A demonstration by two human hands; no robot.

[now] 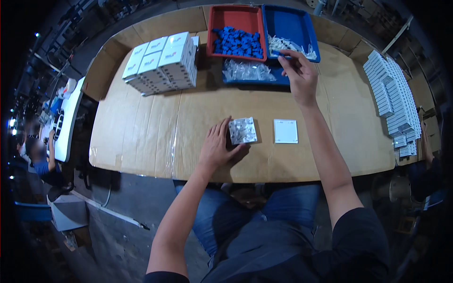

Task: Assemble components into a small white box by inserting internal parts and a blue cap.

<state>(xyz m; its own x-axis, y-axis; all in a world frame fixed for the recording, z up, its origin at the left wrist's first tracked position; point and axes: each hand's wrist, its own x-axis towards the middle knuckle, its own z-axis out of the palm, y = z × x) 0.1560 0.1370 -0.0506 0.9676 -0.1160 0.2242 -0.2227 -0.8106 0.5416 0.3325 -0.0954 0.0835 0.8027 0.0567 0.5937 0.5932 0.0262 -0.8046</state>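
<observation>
My left hand (218,147) grips a square white plastic housing (242,130) on the table, fingers along its left side and thumb by its lower edge. Shiny, uneven parts show inside the housing. My right hand (302,75) is raised over the front of the bins, thumb and fingertips pinched on a small blue plastic piece (278,54). A flat square white cover plate (286,131) lies to the right of the housing.
Ahead stand a red bin (211,33) of blue pieces, a blue bin (289,16) with white parts, and clear plastic bags (247,70). White boxes (160,61) are stacked left; rows of white units (389,94) line the right. Another person (45,160) works far left.
</observation>
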